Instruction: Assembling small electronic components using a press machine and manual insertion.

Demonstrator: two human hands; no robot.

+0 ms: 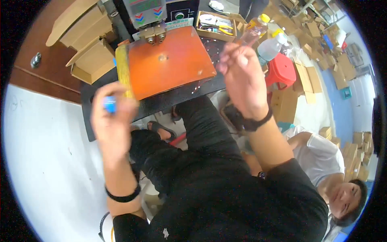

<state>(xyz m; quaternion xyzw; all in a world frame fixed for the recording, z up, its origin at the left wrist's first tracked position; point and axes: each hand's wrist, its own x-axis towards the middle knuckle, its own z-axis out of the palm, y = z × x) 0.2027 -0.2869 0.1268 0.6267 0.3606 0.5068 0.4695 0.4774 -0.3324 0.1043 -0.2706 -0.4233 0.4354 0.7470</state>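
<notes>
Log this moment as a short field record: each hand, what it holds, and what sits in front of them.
left hand: raised, grip closed on a small blue object
right hand: raised and blurred, holding a clear bottle
press plate: orange, flat, ahead of both hands
control box: grey, behind the plate
black table: carries the press
red stool: right of the table
other person: white shirt, lower right
</notes>
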